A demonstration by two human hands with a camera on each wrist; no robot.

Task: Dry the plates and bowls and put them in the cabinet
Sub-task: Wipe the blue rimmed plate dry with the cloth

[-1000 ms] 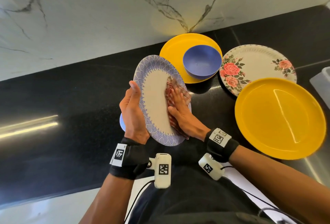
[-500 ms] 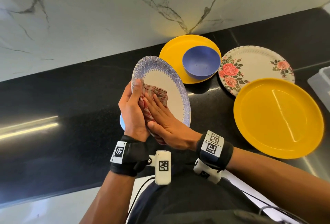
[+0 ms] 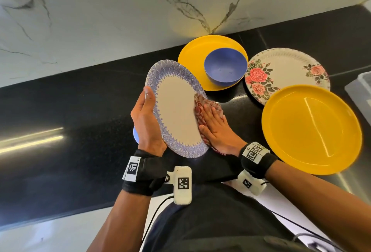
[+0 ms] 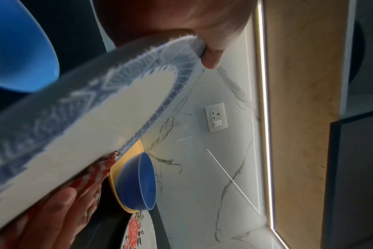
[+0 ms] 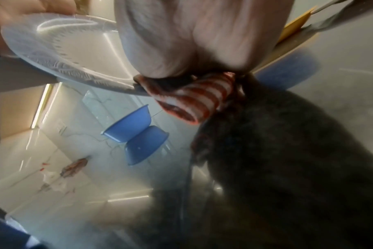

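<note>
Blue-rimmed plate (image 3: pixel 176 109) hiding most of striped cloth (image 3: pixel 202 109)

Four plates are in sight: two yellow ones, the far plate (image 3: pixel 192 55) under a bowl and the near plate (image 3: pixel 311 129) to the right, one rose plate (image 3: pixel 285 67) and one blue-rimmed plate (image 3: pixel 176 109). There are two bowls: a dark blue bowl (image 3: pixel 225 68) on the far yellow plate and a lighter blue bowl (image 5: pixel 136 136) on the table (image 3: pixel 70 111). One red-striped cloth (image 3: pixel 202 109) shows. Two hands are in view, the left hand (image 3: pixel 146 123) and the right hand (image 3: pixel 216 129). One wall socket (image 4: pixel 216 117) shows in the left wrist view.
</note>
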